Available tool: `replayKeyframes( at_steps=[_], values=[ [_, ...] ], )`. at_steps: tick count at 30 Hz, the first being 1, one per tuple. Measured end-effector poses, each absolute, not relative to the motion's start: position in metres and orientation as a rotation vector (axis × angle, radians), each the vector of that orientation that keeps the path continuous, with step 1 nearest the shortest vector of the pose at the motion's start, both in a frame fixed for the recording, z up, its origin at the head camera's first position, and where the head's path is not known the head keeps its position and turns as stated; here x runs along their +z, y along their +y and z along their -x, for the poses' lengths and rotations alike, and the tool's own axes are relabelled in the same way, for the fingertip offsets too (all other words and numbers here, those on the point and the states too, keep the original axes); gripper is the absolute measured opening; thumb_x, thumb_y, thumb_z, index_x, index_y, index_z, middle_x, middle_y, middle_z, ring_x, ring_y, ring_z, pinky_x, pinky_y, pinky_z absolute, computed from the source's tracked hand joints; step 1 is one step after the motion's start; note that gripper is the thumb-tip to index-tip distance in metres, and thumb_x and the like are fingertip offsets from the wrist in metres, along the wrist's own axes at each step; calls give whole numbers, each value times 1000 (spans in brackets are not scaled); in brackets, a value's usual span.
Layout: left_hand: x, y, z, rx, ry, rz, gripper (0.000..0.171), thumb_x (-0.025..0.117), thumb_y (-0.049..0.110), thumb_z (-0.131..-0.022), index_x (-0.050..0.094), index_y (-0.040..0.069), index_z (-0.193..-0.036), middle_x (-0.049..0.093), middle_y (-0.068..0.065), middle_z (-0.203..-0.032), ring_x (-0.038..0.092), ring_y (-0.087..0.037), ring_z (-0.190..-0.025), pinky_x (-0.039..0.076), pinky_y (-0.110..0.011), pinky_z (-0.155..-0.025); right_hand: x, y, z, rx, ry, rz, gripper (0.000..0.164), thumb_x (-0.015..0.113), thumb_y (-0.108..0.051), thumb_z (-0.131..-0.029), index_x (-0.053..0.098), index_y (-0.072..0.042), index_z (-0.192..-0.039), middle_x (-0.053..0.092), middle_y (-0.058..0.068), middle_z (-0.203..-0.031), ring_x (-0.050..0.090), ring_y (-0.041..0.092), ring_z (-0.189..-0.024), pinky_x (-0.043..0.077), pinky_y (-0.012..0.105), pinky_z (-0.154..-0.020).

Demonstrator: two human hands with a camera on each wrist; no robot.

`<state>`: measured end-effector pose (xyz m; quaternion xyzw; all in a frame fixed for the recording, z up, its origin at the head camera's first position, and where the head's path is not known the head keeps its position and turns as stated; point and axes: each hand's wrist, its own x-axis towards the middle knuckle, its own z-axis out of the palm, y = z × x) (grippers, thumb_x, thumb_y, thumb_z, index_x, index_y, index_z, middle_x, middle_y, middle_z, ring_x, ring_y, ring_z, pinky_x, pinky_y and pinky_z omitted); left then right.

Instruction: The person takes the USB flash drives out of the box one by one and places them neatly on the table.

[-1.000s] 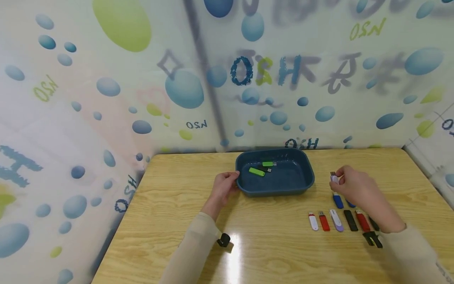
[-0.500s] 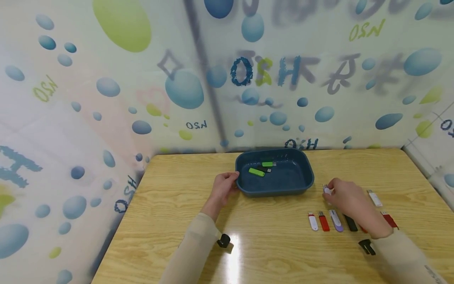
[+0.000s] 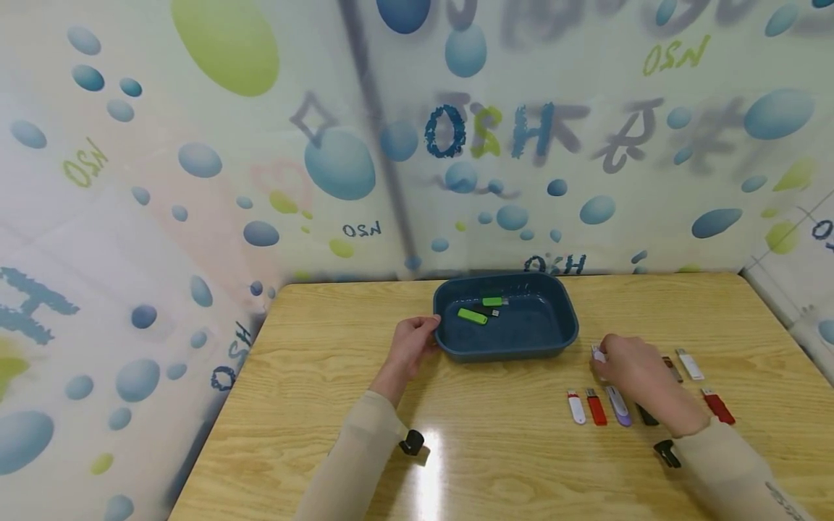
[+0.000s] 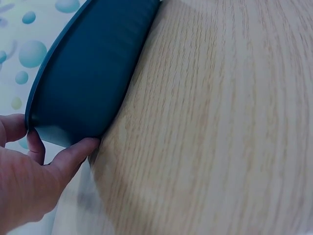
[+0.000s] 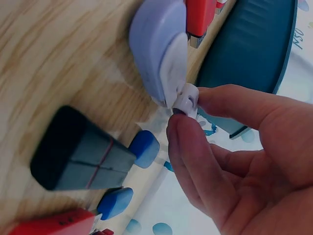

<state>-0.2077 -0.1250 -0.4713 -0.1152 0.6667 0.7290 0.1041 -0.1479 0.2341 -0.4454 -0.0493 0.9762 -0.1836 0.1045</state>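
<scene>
My left hand [image 3: 409, 346] grips the left end of a dark blue plastic basin [image 3: 531, 329]. In the left wrist view its thumb lies at the foot of the basin's wall [image 4: 83, 73] and a finger touches the rim. Two green USB flash drives, one of them [image 3: 472, 316], and a black one lie in the basin. To the basin's right, my right hand [image 3: 635, 369] pinches a white-and-lavender USB flash drive [image 3: 597, 354] between thumb and fingers, low over the table. The right wrist view shows that drive's pale end [image 5: 187, 98]; the rest is hidden.
On the wooden table [image 3: 495, 449], a front row holds a white-and-red drive [image 3: 576, 407], a red one [image 3: 596, 407], a white-and-purple one [image 3: 618, 407] and a black one [image 5: 80, 152]. A white drive [image 3: 690, 364] and a dark red one [image 3: 718, 407] lie farther right.
My right hand has moved left and toward me with the white-and-lavender flash drive, then stayed nearly still. My left hand and the basin have not moved.
</scene>
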Motion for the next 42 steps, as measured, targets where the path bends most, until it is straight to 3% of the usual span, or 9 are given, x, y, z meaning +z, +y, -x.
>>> replayKeyframes(
  at_steps=[9, 23, 27, 29, 33, 36, 42],
  values=[
    [-470, -125, 207, 2149, 1966, 334, 33, 60, 17, -106, 63, -13, -119, 64, -9, -97, 65, -12, -80, 62, -35, -80, -453, 232, 147, -547, 2921, 210, 26, 65, -11, -97, 54, -6, -74, 42, 3, -61, 41, 16, -52, 33, 30, -49],
    [-469, -126, 206, 2145, 1975, 337, 30, 60, 16, -106, 63, -12, -115, 65, -10, -97, 66, -13, -80, 62, -36, -79, -450, 229, 143, -517, 2921, 193, 26, 63, -11, -98, 55, -4, -74, 46, 5, -62, 46, 18, -52, 36, 30, -47],
    [-470, -125, 206, 2153, 1969, 324, 30, 60, 16, -106, 63, -13, -115, 65, -11, -98, 66, -14, -81, 62, -36, -79, -440, 231, 144, -506, 2910, 147, 27, 63, -19, -100, 62, 2, -83, 51, 7, -66, 48, 20, -56, 38, 33, -49],
    [-471, -125, 206, 2153, 1966, 323, 30, 60, 16, -106, 63, -13, -115, 65, -11, -99, 66, -14, -81, 62, -35, -79, -434, 233, 146, -492, 2922, 133, 32, 64, -22, -100, 65, 9, -93, 60, 14, -74, 51, 22, -59, 41, 34, -50],
    [-471, -125, 206, 2138, 1973, 327, 32, 59, 17, -106, 63, -13, -117, 65, -13, -102, 65, -14, -83, 62, -35, -81, -425, 238, 148, -522, 2945, 120, 42, 62, -24, -101, 64, 16, -112, 62, 13, -72, 52, 20, -56, 41, 34, -49],
    [-470, -125, 206, 2132, 1976, 328, 33, 59, 17, -106, 62, -14, -119, 65, -14, -104, 65, -15, -84, 62, -36, -82, -419, 240, 149, -550, 2977, 130, 45, 61, -26, -102, 63, 17, -116, 56, 5, -63, 49, 18, -51, 38, 33, -45],
    [-469, -126, 205, 2134, 1969, 320, 35, 59, 18, -106, 61, -14, -120, 65, -15, -106, 66, -15, -84, 62, -36, -83, -410, 238, 156, -568, 3040, 135, 46, 60, -32, -102, 65, 11, -117, 65, 9, -79, 51, 19, -57, 40, 33, -45]
  ],
)
